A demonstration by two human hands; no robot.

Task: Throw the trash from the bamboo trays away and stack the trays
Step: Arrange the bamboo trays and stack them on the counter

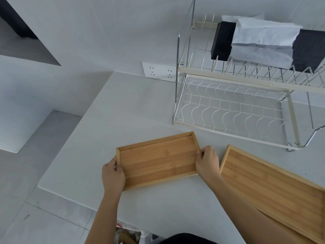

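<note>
A small empty bamboo tray [158, 159] lies flat on the white counter [123, 106], in front of me. My left hand [112, 173] grips its left short edge and my right hand [206, 162] grips its right short edge. A larger empty bamboo tray [270, 189] lies on the counter to the right, a small gap away from my right hand. Below the counter's front edge, a bin with a white bag [133, 235] shows some trash, mostly hidden by my left arm.
A two-tier wire dish rack [228, 110] stands at the back right, its upper tier holding black and white folded cloths [263, 41]. A double wall socket [159, 72] sits behind the counter. The counter's left edge drops to a tiled floor [35, 217].
</note>
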